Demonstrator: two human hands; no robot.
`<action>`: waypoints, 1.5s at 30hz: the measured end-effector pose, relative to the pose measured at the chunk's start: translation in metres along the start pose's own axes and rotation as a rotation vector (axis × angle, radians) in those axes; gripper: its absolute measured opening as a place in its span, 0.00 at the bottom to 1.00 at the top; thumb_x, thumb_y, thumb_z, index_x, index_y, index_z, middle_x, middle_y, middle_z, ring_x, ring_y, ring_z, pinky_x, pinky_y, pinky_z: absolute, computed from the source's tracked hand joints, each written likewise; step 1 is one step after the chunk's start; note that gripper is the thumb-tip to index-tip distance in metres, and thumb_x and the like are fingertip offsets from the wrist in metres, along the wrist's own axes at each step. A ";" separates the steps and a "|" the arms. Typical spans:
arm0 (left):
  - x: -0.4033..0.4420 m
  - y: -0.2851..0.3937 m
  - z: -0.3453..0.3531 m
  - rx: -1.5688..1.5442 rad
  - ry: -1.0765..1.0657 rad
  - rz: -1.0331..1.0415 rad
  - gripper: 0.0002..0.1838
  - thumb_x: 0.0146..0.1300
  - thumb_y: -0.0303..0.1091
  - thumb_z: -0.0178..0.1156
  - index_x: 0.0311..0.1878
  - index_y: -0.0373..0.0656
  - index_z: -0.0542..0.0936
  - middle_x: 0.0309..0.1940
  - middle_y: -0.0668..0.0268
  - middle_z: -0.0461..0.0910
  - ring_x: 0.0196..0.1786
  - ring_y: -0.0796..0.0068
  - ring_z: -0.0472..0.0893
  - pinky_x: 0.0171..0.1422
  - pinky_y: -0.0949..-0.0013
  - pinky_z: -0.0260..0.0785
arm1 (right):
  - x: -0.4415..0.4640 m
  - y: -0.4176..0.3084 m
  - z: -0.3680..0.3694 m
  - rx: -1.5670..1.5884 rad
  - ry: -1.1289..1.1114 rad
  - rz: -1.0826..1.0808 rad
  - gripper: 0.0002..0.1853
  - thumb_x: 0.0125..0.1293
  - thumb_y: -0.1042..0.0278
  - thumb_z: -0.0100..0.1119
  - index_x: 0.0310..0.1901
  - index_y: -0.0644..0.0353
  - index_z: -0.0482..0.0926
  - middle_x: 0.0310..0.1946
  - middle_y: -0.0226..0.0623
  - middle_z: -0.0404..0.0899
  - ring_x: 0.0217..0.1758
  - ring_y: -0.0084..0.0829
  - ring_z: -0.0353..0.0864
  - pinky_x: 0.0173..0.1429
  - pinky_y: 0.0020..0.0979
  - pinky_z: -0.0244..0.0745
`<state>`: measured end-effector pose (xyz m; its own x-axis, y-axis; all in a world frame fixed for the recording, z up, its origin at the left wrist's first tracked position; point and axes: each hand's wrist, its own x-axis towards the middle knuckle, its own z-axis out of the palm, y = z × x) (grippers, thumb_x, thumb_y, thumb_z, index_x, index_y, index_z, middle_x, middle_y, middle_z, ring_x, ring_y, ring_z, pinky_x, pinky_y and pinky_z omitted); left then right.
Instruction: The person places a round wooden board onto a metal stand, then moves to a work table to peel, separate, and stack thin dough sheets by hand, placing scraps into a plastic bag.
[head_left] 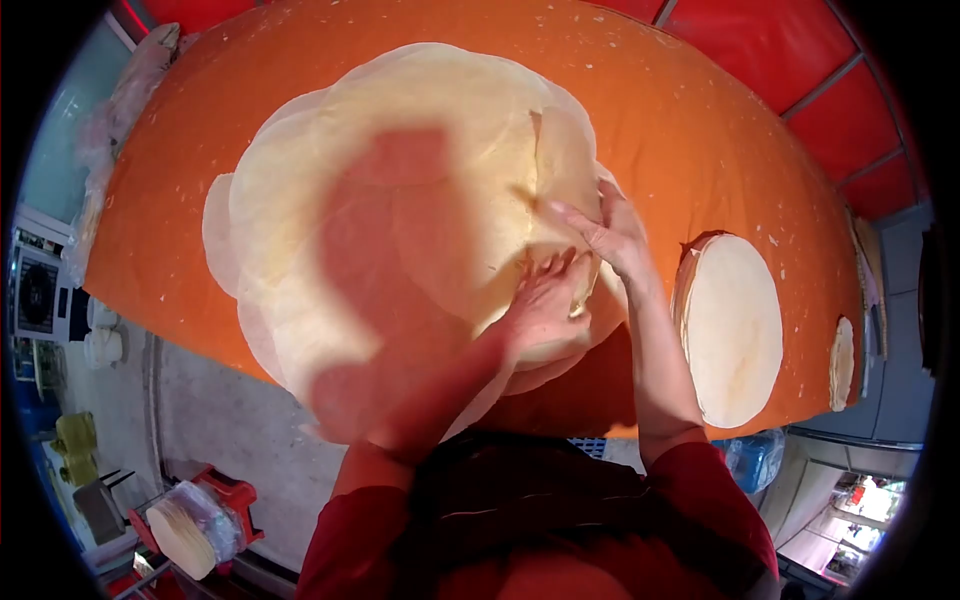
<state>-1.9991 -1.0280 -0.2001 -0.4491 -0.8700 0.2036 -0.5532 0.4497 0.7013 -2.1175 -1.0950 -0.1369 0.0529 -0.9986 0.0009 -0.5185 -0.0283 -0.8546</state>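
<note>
Large, thin round dough sheets (420, 90) lie overlapping in a wide pile on the orange cloth. Along the pile's right side, a flap of sheet (565, 150) is folded over, with a dark gap at its edge. My left hand (548, 300) is at the lower end of this flap, its fingers bent and a bit of dough sheet between fingers and thumb. Just above it, my right hand (615, 238) rests on the flap with thumb and fingers stretched apart. The shadow of my head and arm covers the middle of the pile.
An orange cloth (690, 130) covers the table. A stack of round sheets (735, 330) lies right of my right arm, and a smaller stack (842, 362) sits at the table's far right. More round sheets (182, 540) rest on a red stool (225, 500) at lower left.
</note>
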 end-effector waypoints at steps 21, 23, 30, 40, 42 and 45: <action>-0.057 -0.088 -0.015 0.461 0.492 -0.541 0.32 0.40 0.30 0.66 0.53 0.37 0.66 0.50 0.54 0.67 0.51 0.63 0.68 0.53 0.68 0.64 | 0.021 0.065 0.008 -1.047 0.015 -0.371 0.33 0.60 0.53 0.46 0.65 0.54 0.49 0.65 0.43 0.49 0.69 0.43 0.45 0.68 0.42 0.43; -0.058 -0.077 -0.020 0.536 0.591 -0.534 0.32 0.39 0.29 0.65 0.52 0.37 0.67 0.48 0.55 0.68 0.51 0.65 0.68 0.53 0.68 0.64 | 0.040 0.060 0.030 -0.995 -0.152 -0.320 0.37 0.58 0.43 0.44 0.66 0.47 0.46 0.67 0.37 0.41 0.70 0.42 0.35 0.69 0.45 0.32; -0.080 -0.067 -0.030 -0.763 0.842 -0.823 0.27 0.47 0.25 0.61 0.52 0.33 0.65 0.44 0.59 0.71 0.45 0.68 0.73 0.47 0.67 0.68 | 0.055 0.102 0.069 -1.025 -0.285 -0.322 0.41 0.53 0.25 0.30 0.66 0.36 0.44 0.69 0.28 0.34 0.70 0.48 0.26 0.65 0.58 0.21; -0.058 -0.053 -0.027 -1.700 0.499 -0.543 0.15 0.63 0.34 0.47 0.50 0.36 0.69 0.46 0.56 0.74 0.45 0.64 0.76 0.50 0.62 0.70 | -0.052 0.025 0.018 -0.711 -0.464 -0.560 0.40 0.50 0.53 0.61 0.60 0.63 0.56 0.58 0.51 0.60 0.65 0.49 0.51 0.68 0.47 0.40; -0.046 -0.035 -0.040 -1.741 0.490 -0.530 0.15 0.63 0.34 0.46 0.50 0.36 0.69 0.45 0.55 0.74 0.44 0.63 0.76 0.50 0.62 0.69 | -0.038 0.065 0.019 -0.803 -0.575 -0.569 0.19 0.51 0.64 0.61 0.44 0.64 0.75 0.37 0.47 0.78 0.46 0.37 0.76 0.58 0.36 0.63; -0.049 -0.022 -0.059 -1.600 0.485 -0.555 0.15 0.63 0.34 0.45 0.50 0.37 0.69 0.44 0.54 0.75 0.42 0.63 0.77 0.49 0.64 0.69 | 0.032 0.028 -0.061 -0.295 -0.477 0.049 0.07 0.53 0.74 0.56 0.33 0.67 0.76 0.30 0.37 0.79 0.31 0.23 0.76 0.38 0.27 0.72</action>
<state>-1.9240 -1.0075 -0.1852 -0.0695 -0.9474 -0.3125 0.7479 -0.2568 0.6122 -2.1822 -1.1302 -0.1292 0.3675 -0.8700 -0.3286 -0.7432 -0.0623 -0.6661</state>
